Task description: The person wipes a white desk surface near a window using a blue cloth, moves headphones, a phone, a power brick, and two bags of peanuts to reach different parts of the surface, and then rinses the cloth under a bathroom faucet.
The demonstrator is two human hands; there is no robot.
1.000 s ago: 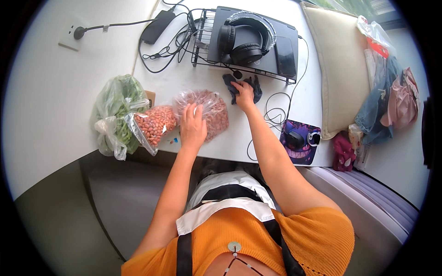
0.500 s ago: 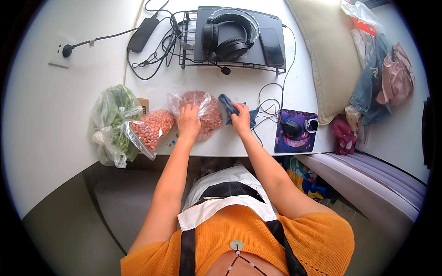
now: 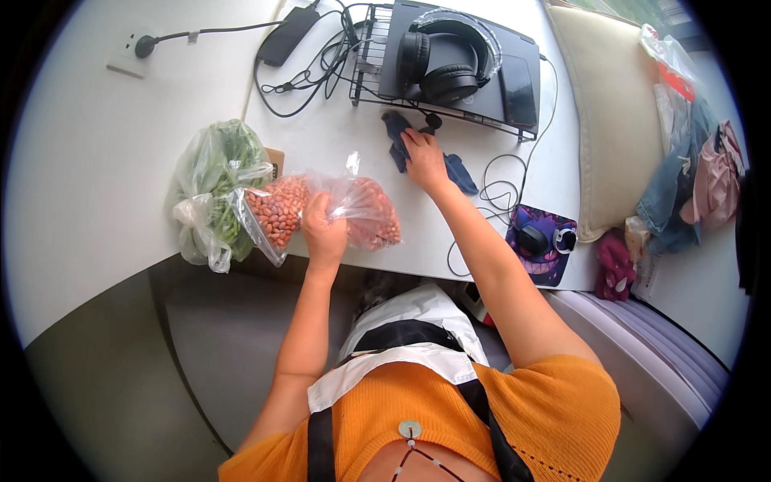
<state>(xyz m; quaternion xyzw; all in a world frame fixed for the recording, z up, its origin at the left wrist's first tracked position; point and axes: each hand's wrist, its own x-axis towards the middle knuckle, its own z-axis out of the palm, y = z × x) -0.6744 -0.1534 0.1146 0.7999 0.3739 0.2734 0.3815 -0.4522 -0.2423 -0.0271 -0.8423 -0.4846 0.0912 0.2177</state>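
My left hand (image 3: 324,230) is closed round the gathered neck of a clear plastic bag of reddish peanuts (image 3: 373,215), which hangs or rests at its right by the table's front edge. Farther back, my right hand (image 3: 425,164) has its fingers on a dark blue cloth (image 3: 395,136), bunched and spread on the white table just before the laptop stand. To the left of my left hand lies a second clear bag of reddish peanuts (image 3: 277,210), touching a knotted bag of green vegetables (image 3: 221,189).
At the back a wire stand (image 3: 369,60) carries a laptop, a headset (image 3: 450,60) and a phone (image 3: 520,92). Cables and a power adapter (image 3: 289,36) lie at the back left. A mouse on a patterned mat (image 3: 542,257) and a beige cushion (image 3: 614,120) are at the right.
My right hand has moved the cloth farther back, toward the laptop stand. My left hand has drawn up the bag's neck and turned. The whole view has shifted and tilted.
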